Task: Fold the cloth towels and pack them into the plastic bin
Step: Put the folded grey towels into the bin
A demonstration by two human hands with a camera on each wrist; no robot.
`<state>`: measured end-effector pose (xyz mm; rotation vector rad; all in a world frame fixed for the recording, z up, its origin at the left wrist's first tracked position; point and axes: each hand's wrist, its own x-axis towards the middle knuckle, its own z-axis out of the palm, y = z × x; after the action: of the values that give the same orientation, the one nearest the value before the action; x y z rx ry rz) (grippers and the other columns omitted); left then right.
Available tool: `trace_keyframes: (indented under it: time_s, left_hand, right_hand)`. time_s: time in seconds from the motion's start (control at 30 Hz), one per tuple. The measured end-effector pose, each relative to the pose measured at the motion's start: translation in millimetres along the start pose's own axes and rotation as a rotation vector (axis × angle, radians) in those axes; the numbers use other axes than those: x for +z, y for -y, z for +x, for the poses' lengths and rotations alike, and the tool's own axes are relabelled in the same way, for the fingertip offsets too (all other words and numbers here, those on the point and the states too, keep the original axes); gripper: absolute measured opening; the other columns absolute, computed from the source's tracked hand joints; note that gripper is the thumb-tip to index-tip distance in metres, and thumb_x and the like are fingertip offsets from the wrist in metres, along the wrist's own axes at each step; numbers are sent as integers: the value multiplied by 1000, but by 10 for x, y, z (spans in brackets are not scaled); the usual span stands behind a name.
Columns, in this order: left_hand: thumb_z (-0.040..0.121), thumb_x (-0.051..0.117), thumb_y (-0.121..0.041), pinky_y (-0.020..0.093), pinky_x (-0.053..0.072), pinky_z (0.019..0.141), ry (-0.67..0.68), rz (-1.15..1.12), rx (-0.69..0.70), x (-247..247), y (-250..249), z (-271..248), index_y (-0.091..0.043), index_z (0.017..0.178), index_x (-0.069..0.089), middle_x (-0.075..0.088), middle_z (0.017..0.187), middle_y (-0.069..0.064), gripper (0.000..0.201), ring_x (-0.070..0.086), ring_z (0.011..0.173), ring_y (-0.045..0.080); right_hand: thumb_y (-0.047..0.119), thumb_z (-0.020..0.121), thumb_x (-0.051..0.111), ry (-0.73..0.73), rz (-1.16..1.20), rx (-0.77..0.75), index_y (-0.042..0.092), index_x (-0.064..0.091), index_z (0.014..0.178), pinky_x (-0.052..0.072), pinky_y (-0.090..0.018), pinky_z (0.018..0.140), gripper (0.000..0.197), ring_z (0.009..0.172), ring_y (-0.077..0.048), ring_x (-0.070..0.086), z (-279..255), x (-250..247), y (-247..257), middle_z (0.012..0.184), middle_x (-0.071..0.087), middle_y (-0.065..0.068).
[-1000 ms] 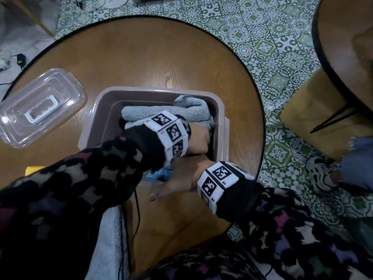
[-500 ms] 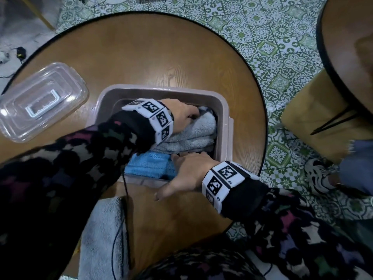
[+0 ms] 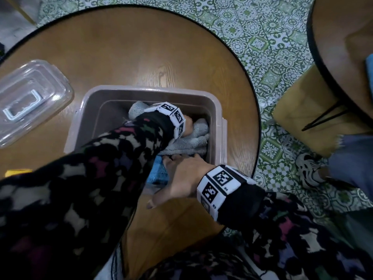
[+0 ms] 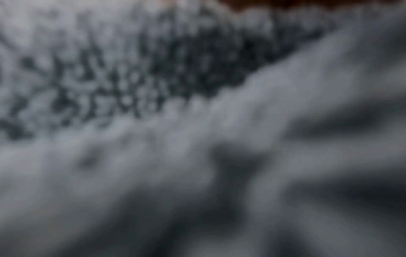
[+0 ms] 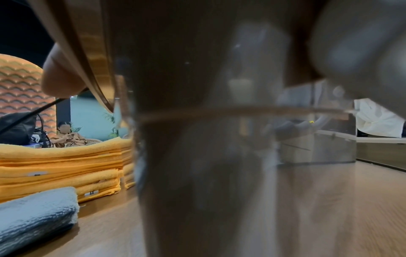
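Left hand on grey towel in bin, fingers hidden

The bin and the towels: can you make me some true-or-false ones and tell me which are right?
1. The plastic bin sits on a round wooden table. True.
2. The clear lid is snapped onto the bin. False: it lies on the table beside it.
3. The left hand is inside the bin on a grey towel. True.
4. Every towel in the bin is yellow. False: grey ones and a blue towel show.
5. The right hand is at the bin's near rim. True.
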<state>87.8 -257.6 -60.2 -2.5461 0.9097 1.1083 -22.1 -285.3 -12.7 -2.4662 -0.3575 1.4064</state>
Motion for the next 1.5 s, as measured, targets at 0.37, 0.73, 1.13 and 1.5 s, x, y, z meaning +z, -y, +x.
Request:
trace_keyframes:
  time_s: [0.37,0.73,1.13,1.5]
  left_hand:
    - [95,23,-56,39,30,109,-61,-131,-113,-175,451,-386,-19,138,45,44,143,12,61,42,129,29]
    - [103,26,-19,21,17,104,29,-236,-103,87,418,-307,-6,142,34,33,150,12,42,31,136,26]
    - [90,54,-32,28,48,66,-616,-844,-95,-105,599,-1829,-25,104,60,64,86,-6,17,59,74,12]
    - [88,61,-24,26,46,61,-189,-1082,-698,1873,779,-2319,-10,95,59,65,89,6,15,59,75,17]
  right_hand:
    - [83,63,51,-42,-30,-5,16,14,150,16,-52,113,115,135,-29,28,54,12,-2,151,28,-10]
    - [82,61,55,-72,-4,-3,15,13,149,17,-52,113,119,134,-27,29,70,40,-14,147,32,-6]
    - [82,62,54,-101,-42,3,20,25,144,30,-46,107,106,126,-24,38,48,28,50,141,38,-2]
    - [75,64,61,-181,44,22,21,23,147,32,-38,108,106,132,-21,35,-24,70,96,147,32,0]
